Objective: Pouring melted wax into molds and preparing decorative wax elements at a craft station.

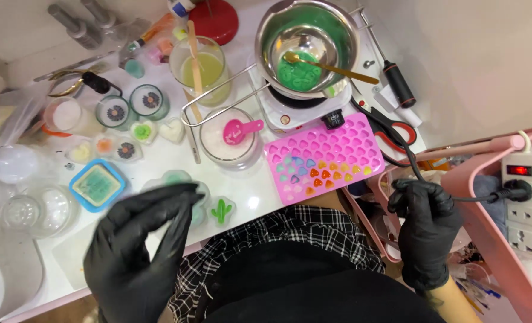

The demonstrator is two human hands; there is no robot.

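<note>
**Black gloves over a wax-craft bench**

Black nitrile on both hands. Left hand (pixel 137 251) raised at the near left, blurred, thumb and forefinger curled into a ring with fingertips almost meeting, nothing visibly held between them. Right hand (pixel 424 230) at the near right, off the table edge, fingers closed round a black power cable (pixel 478 197) running right to a plug in a white power strip (pixel 526 206) with a lit red switch.

Just beyond the left hand, a green cactus-shaped casting (pixel 221 210) and a clear mould (pixel 185 182) partly hidden by the fingers; further left, a blue square mould (pixel 97 185) filled with pale green. Centre, a pink silicone heart mould (pixel 326 157), lying tilted, its near-left cells filled in blue, purple, red, orange and yellow. Behind it, a steel melting pot (pixel 308 42) on a small white hotplate (pixel 290 110), green wax inside, a gold spoon (pixel 332 67) resting in it. Left of the hotplate, a glass jar of white granules with a pink scoop (pixel 240 130), and a glass beaker (pixel 201 69) of yellow-green liquid with a wooden stick. Red-handled scissors (pixel 391 128) to the right of the heart mould.
</note>
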